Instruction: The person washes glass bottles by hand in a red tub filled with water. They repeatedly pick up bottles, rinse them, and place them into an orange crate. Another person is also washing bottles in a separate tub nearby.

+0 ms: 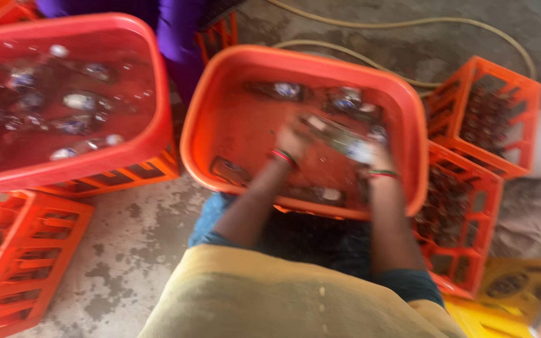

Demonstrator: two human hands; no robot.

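Both hands meet over the orange tub: the left hand (292, 141) and right hand (377, 156) each grip an end of 1 glass bottle (339, 139), fingers apparently clamped on it (motion blur hides the details). Its long axis runs left-right between them, tilted down toward the right. More bottles with pale labels lie in the tub (233, 69); orange crates (483, 112) stand right.

Just behind the left hand (290, 139) a red and green beaded bracelet (283, 157) circles the wrist; the right hand (380, 156) has its match (383, 174). Teal sleeves (411, 283) end above the elbows, over a khaki apron (270, 294).
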